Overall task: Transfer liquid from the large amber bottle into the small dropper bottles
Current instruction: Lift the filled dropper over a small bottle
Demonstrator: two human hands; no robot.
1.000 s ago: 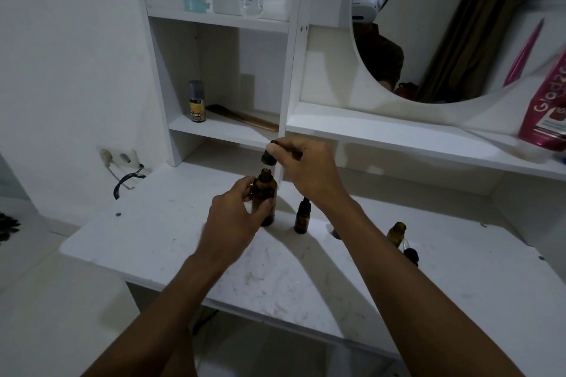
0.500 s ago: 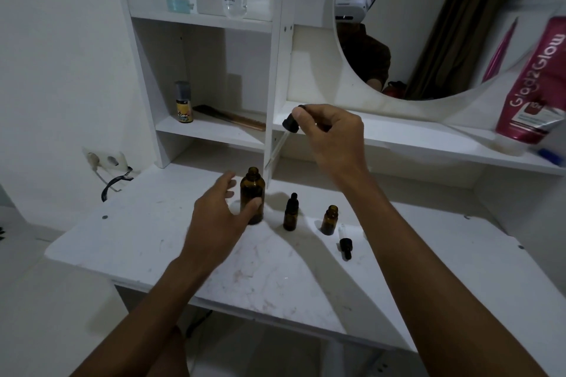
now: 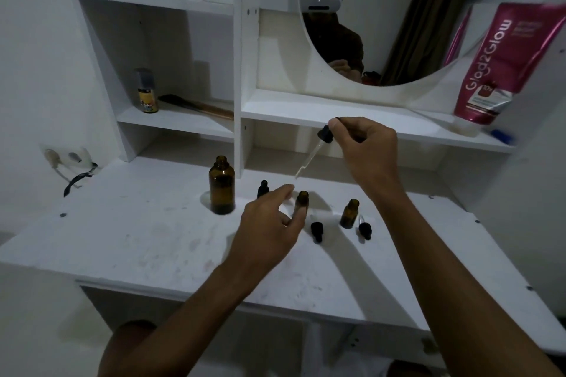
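The large amber bottle (image 3: 222, 187) stands open and upright on the white desk (image 3: 137, 239). My right hand (image 3: 364, 147) pinches the black bulb of a dropper (image 3: 312, 153), whose glass tip slants down over a small open amber bottle (image 3: 301, 203). My left hand (image 3: 272, 223) is at that small bottle, thumb and fingers apart around it. Behind my left hand stands a capped small bottle (image 3: 262, 188). Another open small bottle (image 3: 349, 213) stands to the right. Two black dropper caps lie near it: one cap (image 3: 317, 231) in the middle, the other cap (image 3: 365, 230) further right.
A shelf unit with a round mirror (image 3: 398, 24) rises at the back of the desk. A pink tube (image 3: 502, 67) leans on the right shelf. A small can (image 3: 147, 92) and a wooden comb (image 3: 199, 106) sit on the left shelf. A wall socket (image 3: 66, 157) is at the left.
My right hand has carried the dropper from the large bottle's mouth to the right, over a small open bottle. My left hand let go of the large bottle and moved to the small one.
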